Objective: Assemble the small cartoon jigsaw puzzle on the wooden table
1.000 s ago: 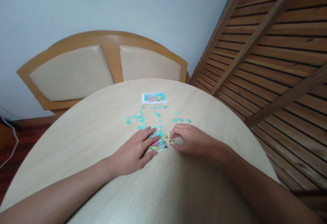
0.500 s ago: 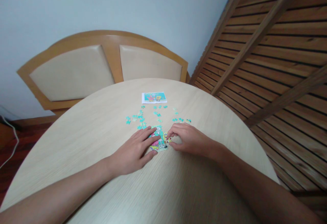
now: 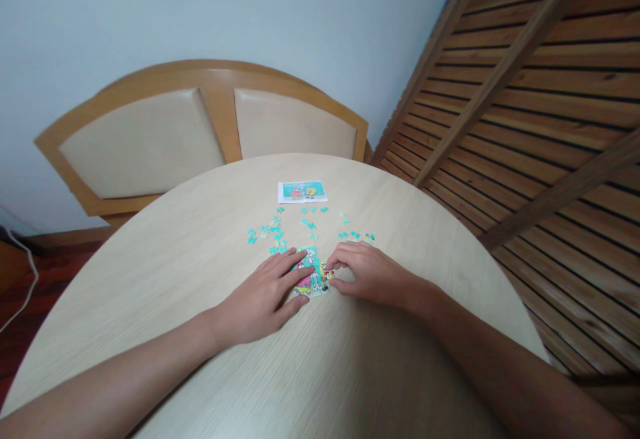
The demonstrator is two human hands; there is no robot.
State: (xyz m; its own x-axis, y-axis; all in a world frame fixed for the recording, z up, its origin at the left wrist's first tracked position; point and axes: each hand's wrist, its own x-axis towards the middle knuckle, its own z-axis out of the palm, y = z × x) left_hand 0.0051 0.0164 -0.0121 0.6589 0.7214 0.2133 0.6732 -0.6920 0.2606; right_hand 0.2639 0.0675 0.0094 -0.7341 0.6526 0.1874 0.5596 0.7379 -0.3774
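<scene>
A small, partly joined jigsaw puzzle (image 3: 314,272) in teal, pink and yellow lies on the round light-wood table (image 3: 200,259). My left hand (image 3: 265,295) rests flat on the puzzle's left side, fingers stretched out. My right hand (image 3: 363,269) is curled at the puzzle's right edge, with thumb and forefinger pinched on a small yellow puzzle piece (image 3: 329,273) against the joined part. Several loose teal pieces (image 3: 273,233) are scattered just beyond the puzzle.
A small reference picture card (image 3: 301,191) lies further back on the table. Behind the table stands a wooden bench back with beige pads (image 3: 200,125). A slatted wooden wall (image 3: 540,92) runs along the right. A white cable (image 3: 20,272) lies on the floor at the left.
My right hand has slid a little to the left, bringing the pinched piece up against the puzzle's right edge. My left hand has stayed in place.
</scene>
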